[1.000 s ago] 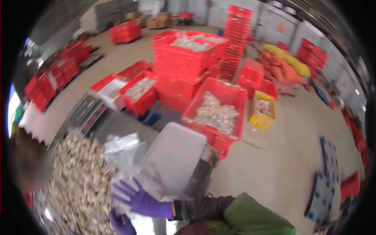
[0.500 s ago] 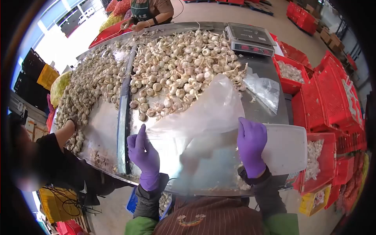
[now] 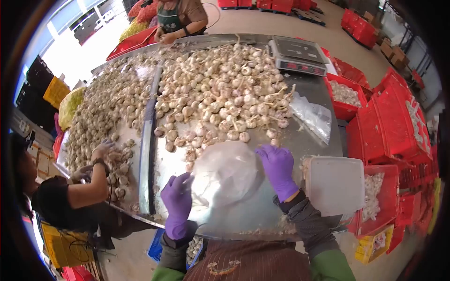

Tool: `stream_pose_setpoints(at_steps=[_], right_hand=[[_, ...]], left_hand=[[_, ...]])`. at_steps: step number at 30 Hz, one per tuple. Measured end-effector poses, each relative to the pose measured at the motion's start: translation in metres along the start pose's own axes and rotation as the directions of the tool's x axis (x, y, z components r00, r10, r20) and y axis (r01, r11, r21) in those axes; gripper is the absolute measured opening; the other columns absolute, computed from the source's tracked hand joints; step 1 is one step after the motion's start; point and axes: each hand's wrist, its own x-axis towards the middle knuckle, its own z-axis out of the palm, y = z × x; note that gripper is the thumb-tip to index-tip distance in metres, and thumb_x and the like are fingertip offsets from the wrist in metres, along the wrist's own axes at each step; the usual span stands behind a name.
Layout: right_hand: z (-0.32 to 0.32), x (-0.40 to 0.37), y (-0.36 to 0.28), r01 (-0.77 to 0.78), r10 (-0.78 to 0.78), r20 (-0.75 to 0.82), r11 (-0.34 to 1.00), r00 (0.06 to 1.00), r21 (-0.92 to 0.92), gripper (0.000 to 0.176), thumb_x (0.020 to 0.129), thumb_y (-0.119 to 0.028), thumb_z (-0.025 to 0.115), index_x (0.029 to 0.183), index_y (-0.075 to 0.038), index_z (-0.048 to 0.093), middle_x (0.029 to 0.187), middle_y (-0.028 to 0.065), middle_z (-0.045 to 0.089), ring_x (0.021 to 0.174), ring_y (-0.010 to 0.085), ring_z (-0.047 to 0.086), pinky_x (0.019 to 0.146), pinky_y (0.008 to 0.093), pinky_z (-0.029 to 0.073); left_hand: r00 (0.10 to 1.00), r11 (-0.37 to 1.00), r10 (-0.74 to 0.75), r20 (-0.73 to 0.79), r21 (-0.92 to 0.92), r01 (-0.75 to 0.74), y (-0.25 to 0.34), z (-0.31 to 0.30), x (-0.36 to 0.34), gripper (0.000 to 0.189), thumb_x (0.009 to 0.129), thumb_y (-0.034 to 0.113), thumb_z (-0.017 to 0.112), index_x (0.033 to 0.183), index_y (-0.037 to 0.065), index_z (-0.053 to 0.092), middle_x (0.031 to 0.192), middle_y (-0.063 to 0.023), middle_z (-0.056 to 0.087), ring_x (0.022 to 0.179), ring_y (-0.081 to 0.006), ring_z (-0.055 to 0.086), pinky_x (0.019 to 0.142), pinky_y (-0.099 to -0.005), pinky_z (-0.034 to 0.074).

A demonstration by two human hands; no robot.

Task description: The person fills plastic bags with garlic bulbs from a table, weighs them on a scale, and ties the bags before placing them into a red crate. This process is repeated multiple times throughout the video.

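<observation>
A clear plastic bag (image 3: 224,175) puffs out between my two purple-gloved hands, above the bare front of the metal table (image 3: 262,206). At its left edge my left hand (image 3: 176,202) pinches the film with fingers drawn together. My right hand (image 3: 277,171) is closed at the bag's upper right edge, its fingertips partly hidden. Just beyond the bag lies a big heap of garlic bulbs (image 3: 220,89), a few of them close to my right fingers.
Right of my hands is a translucent plastic tub (image 3: 335,182). More plastic bags (image 3: 311,117) lie behind it, below a digital scale (image 3: 298,55). Red crates (image 3: 382,199) line the right side. A metal divider (image 3: 149,140) separates another garlic pile (image 3: 103,103), where a co-worker's hands (image 3: 101,152) work. Another person (image 3: 180,21) stands opposite.
The bag has gone from stretched wide to rounded and lower. My right hand has moved left, closer to my left hand. The co-worker at left now has both hands visible at the garlic.
</observation>
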Motion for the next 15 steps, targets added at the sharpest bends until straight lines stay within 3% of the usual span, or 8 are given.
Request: stream_pose_setpoints(at_steps=[1,3,5,6,8,11,13,15], right_hand=[[-0.007,-0.011,0.012,0.047,-0.033,-0.134,0.993,0.99,0.105,0.037,0.07,-0.029,0.069,0.096,-0.007,0.056,0.077,0.0087,0.054,0.071,0.0212,0.053,0.06,0.0356,0.041],[-0.017,-0.018,-0.005,0.228,-0.167,-0.358,0.964,0.919,0.136,0.052,0.068,-0.046,0.066,0.102,-0.009,0.054,0.091,0.0077,0.055,0.084,0.0262,0.052,0.074,0.039,0.04],[-0.01,-0.028,-0.022,0.31,-0.261,-0.236,0.929,0.936,0.204,0.079,0.065,-0.052,0.064,0.126,-0.008,0.039,0.126,0.0146,0.038,0.116,0.0297,0.037,0.099,0.0504,0.022],[-0.012,-0.024,-0.031,0.306,-0.281,-0.146,0.933,0.948,0.189,0.091,0.063,-0.051,0.063,0.134,-0.008,0.027,0.133,0.0155,0.028,0.124,0.0298,0.026,0.103,0.053,0.012],[-0.025,-0.014,-0.041,0.288,-0.29,0.006,0.951,0.957,0.108,0.089,0.065,-0.044,0.061,0.136,-0.007,0.022,0.135,0.0174,0.026,0.127,0.0291,0.022,0.104,0.0538,0.007],[0.023,-0.002,-0.029,0.22,-0.228,-0.082,0.971,0.97,-0.095,0.07,0.069,-0.029,0.057,0.129,-0.004,0.032,0.123,0.0188,0.04,0.114,0.0297,0.042,0.101,0.0493,0.022],[0.059,0.008,-0.012,0.113,-0.091,0.409,0.993,0.908,-0.029,0.046,0.072,-0.015,0.051,0.116,-0.003,0.045,0.1,0.0137,0.052,0.085,0.0274,0.056,0.086,0.0401,0.039],[0.044,-0.008,-0.008,0.068,-0.061,0.192,0.997,0.98,-0.031,0.038,0.072,-0.012,0.049,0.109,-0.002,0.048,0.092,0.011,0.053,0.074,0.0253,0.055,0.077,0.0364,0.04]], left_hand=[[0.997,0.996,-0.065,0.052,-0.05,0.068,-0.009,0.0,-0.003,0.013,0.07,-0.001,0.062,0.082,0.005,0.061,0.063,-0.0101,0.051,0.052,-0.0239,0.052,0.046,-0.0311,0.038],[0.997,0.999,-0.037,0.066,-0.023,0.039,0.003,-0.001,-0.003,0.015,0.068,-0.005,0.061,0.082,0.0,0.061,0.063,-0.0098,0.048,0.052,-0.0193,0.048,0.047,-0.0284,0.036],[0.994,0.983,0.107,0.026,-0.153,-0.102,0.008,0.016,-0.01,0.019,0.066,-0.008,0.058,0.083,0.0,0.061,0.064,-0.0084,0.048,0.054,-0.0192,0.046,0.048,-0.0267,0.035],[0.961,0.986,0.045,0.274,-0.169,0.002,-0.005,0.013,-0.019,0.021,0.073,-0.001,0.059,0.094,-0.001,0.058,0.084,-0.0093,0.054,0.076,-0.0195,0.053,0.063,-0.0271,0.042],[0.924,0.941,0.317,0.212,-0.192,-0.279,0.037,0.004,-0.012,0.025,0.077,-0.003,0.057,0.102,0.003,0.06,0.083,-0.0093,0.056,0.071,-0.0197,0.053,0.058,-0.0323,0.041],[0.906,0.91,0.403,0.129,-0.163,-0.381,0.061,-0.009,-0.001,0.021,0.076,-0.006,0.054,0.092,0.004,0.064,0.084,-0.011,0.056,0.071,-0.0236,0.054,0.057,-0.0326,0.043],[0.914,0.915,0.402,0.043,-0.044,-0.401,0.05,-0.013,0.002,0.023,0.077,-0.006,0.053,0.095,0.004,0.064,0.087,-0.0117,0.055,0.074,-0.0246,0.054,0.06,-0.0333,0.044],[0.952,0.952,0.304,-0.032,0.044,-0.303,0.014,-0.008,0.0,0.02,0.079,-0.001,0.053,0.095,0.005,0.065,0.088,-0.0123,0.054,0.077,-0.0262,0.053,0.062,-0.0339,0.045]])
